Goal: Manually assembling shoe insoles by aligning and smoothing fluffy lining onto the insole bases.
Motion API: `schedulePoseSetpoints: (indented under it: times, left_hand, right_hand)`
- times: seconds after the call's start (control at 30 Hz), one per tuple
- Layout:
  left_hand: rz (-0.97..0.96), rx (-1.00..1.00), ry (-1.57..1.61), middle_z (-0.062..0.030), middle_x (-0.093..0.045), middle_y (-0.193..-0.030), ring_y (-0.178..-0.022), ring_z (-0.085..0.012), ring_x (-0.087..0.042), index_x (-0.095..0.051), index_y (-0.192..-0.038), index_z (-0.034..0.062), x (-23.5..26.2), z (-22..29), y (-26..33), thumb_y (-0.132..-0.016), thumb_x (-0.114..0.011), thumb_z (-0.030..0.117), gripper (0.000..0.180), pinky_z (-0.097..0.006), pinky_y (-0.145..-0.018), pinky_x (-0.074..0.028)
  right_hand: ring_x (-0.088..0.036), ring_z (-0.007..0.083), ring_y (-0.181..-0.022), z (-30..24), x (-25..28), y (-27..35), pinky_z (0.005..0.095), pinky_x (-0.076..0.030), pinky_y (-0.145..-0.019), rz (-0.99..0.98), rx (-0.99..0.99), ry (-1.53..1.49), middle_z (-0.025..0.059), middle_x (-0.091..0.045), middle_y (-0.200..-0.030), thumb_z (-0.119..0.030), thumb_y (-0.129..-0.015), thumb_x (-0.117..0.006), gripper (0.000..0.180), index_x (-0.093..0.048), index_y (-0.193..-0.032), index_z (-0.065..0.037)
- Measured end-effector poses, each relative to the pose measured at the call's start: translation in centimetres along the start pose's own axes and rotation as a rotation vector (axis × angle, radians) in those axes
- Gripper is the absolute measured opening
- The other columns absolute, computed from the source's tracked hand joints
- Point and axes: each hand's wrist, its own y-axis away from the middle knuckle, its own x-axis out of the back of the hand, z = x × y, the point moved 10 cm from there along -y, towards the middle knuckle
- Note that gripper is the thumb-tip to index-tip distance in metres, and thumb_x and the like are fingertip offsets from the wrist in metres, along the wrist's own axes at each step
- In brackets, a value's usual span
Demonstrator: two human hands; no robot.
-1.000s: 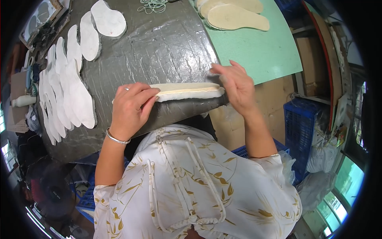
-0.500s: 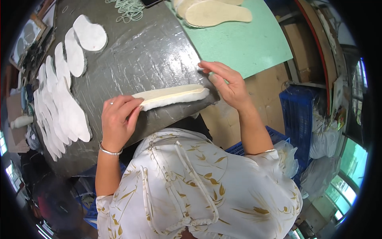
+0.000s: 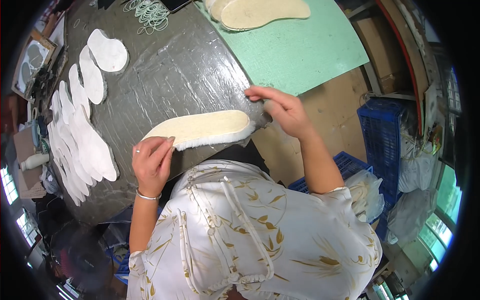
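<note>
A cream insole with white fleece along its near edge lies at the front of the dark table. My left hand is closed on its left end, with thumb and fingertips pinching the near edge. Off the insole's right end, my right hand hovers by the table's corner with its fingers loosely stretched and nothing visible in them. Several white fleece insole pieces lie overlapping in a row on the left of the table.
Cream insoles are stacked on a green board at the far right. Pale green rubber bands lie at the back of the dark table. Blue crates and plastic bags stand to the right.
The insole has tilted flatter, so more of its cream face shows. My left hand has shifted slightly toward me; my right hand stays near the table's corner, slightly lower.
</note>
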Motion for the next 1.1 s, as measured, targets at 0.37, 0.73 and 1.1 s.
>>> schedulePoseSetpoints:
  times: [0.37, 0.73, 1.1]
  left_hand:
    - [0.174, 0.219, 0.257, -0.0098, -0.066, -0.093, -0.081, -0.0195, -0.061, -0.072, -0.100, 0.0020, 1.5, -1.9, -0.4, -0.081, -0.071, 0.000, 0.019, -0.028, -0.072, -0.048]
    - [0.088, 0.743, 1.088, -0.0064, -0.066, -0.112, -0.097, -0.0111, -0.062, -0.057, -0.128, -0.0032, -1.7, -6.4, -1.2, -0.097, -0.059, 0.013, 0.035, -0.025, -0.086, -0.049]
    - [0.033, 0.734, 1.191, -0.0093, -0.062, -0.121, -0.099, -0.0126, -0.061, -0.054, -0.130, -0.0012, -4.9, -6.3, -2.7, -0.100, -0.056, 0.022, 0.038, -0.026, -0.086, -0.049]
  right_hand:
    - [-0.056, 0.0169, -0.118, -0.2, -2.1, -0.6, 0.0295, -0.045, -0.099, -0.017, -0.061, -0.303, 0.0125, -0.055, -0.135, 0.003, -0.093, -0.054, 0.046, -0.046, -0.138, 0.002]
    - [-0.065, 0.0092, -0.082, -2.9, -8.0, -8.8, 0.0240, -0.052, -0.070, 0.048, -0.215, -0.569, 0.0042, -0.070, -0.093, -0.021, -0.098, -0.058, 0.024, -0.066, -0.108, 0.000]
    - [-0.065, 0.0094, -0.084, -0.9, -8.5, -6.5, 0.0244, -0.053, -0.073, -0.059, -0.328, -0.494, 0.0043, -0.068, -0.102, -0.016, -0.095, -0.058, 0.036, -0.052, -0.128, -0.003]
